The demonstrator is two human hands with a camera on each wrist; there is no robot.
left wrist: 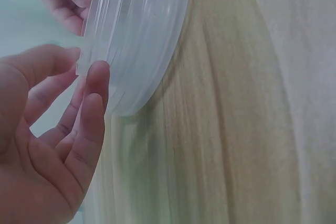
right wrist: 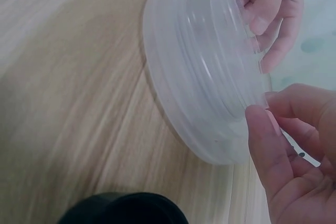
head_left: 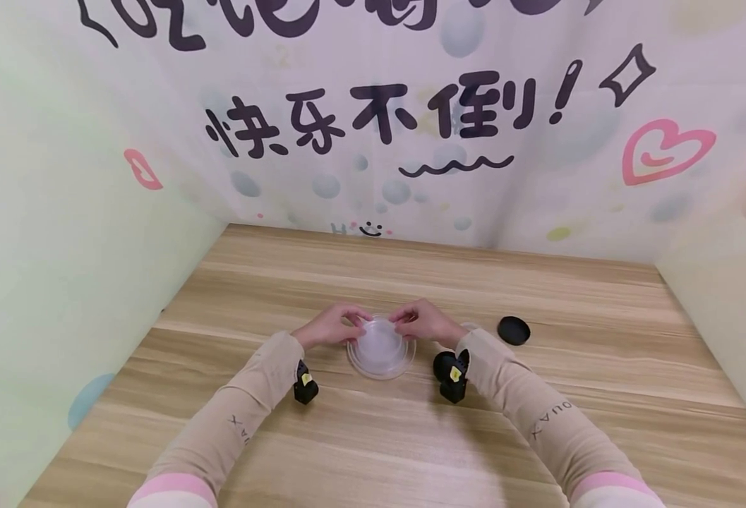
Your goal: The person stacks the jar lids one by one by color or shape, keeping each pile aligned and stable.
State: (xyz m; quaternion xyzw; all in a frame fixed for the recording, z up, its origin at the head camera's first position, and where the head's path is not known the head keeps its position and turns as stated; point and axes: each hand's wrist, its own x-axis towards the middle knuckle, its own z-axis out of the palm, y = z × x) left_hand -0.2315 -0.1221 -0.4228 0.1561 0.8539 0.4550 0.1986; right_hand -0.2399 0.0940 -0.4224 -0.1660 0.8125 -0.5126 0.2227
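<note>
Clear, round plastic pieces that look like lids are stacked on the table in front of the person. A smaller clear plastic lid [head_left: 380, 342] sits on top of a wider clear plastic lid [head_left: 377, 372], which rests on the wood. At the near left of the rim, the left hand [left wrist: 58, 129] pinches the smaller lid's edge between thumb and fingertips. The right hand [right wrist: 296, 153] pinches the same rim on the opposite side. Both wrist views show the stacked, ridged rims from the side. Whether further pieces lie within the stack, I cannot tell.
A black round lid [head_left: 514, 330] lies on the table [head_left: 373, 282] to the right of the right hand. Part of another clear round piece [head_left: 471, 326] shows behind the right wrist. A printed cloth [head_left: 347, 190] hangs behind the table, with pale panels at both sides.
</note>
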